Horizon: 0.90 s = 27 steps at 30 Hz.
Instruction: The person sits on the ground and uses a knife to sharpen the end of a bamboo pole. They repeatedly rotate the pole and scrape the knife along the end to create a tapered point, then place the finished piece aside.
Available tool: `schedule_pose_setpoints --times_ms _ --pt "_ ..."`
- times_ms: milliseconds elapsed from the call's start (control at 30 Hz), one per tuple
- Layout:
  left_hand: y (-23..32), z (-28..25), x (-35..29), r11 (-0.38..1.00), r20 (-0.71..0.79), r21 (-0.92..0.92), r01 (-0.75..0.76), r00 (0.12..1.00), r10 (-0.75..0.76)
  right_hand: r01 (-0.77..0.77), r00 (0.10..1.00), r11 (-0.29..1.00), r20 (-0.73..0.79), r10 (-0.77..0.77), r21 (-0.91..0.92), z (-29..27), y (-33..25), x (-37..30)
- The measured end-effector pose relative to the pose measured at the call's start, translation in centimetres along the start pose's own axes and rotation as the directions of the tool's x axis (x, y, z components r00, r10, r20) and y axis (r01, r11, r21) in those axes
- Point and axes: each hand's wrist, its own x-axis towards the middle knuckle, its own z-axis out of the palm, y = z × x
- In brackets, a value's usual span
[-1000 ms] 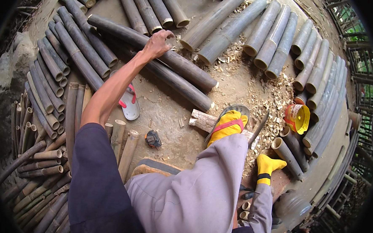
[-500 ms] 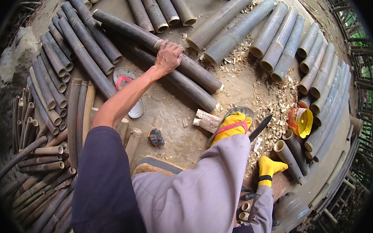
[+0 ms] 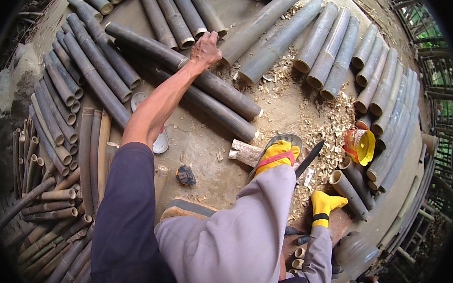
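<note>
My left hand is closed, its curled fingers beside the near ends of the far bamboo tubes. Whether it grips one cannot be made out. Beneath my left wrist a long dark bamboo tube lies slantwise, with a second dark tube alongside it on the near side. No part of my right hand shows. A dark pointed blade sticks out beside my raised leg; its handle is hidden. By my foot lies a short pale wood block.
Rows of bamboo tubes flank the ground left and right. Wood chips litter the right side near a yellow tub. A black tape measure lies near my knee; a slipper is partly behind my forearm.
My left hand has left the long dark bamboo tube it rested on and reached farther away, past it. The view has shifted slightly.
</note>
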Motion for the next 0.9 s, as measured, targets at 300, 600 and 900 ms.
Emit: schedule_pose_setpoints --times_ms 300,600,900 --pt "-2.0 2.6 5.4 0.993 0.183 0.101 0.056 0.98 -0.074 0.011 1.0 0.999 -0.021 -0.012 -0.033 4.2 1.5 -2.8" --pt "-2.9 3.2 6.2 0.954 0.074 0.118 0.276 0.956 -0.285 0.037 0.999 0.998 0.009 -0.038 0.042 4.5 1.8 -2.7" --pt "6.0 -4.1 -9.2 0.526 0.079 -0.797 0.297 0.915 -0.397 0.002 1.0 0.999 -0.008 -0.002 0.038 4.4 2.2 -2.9"
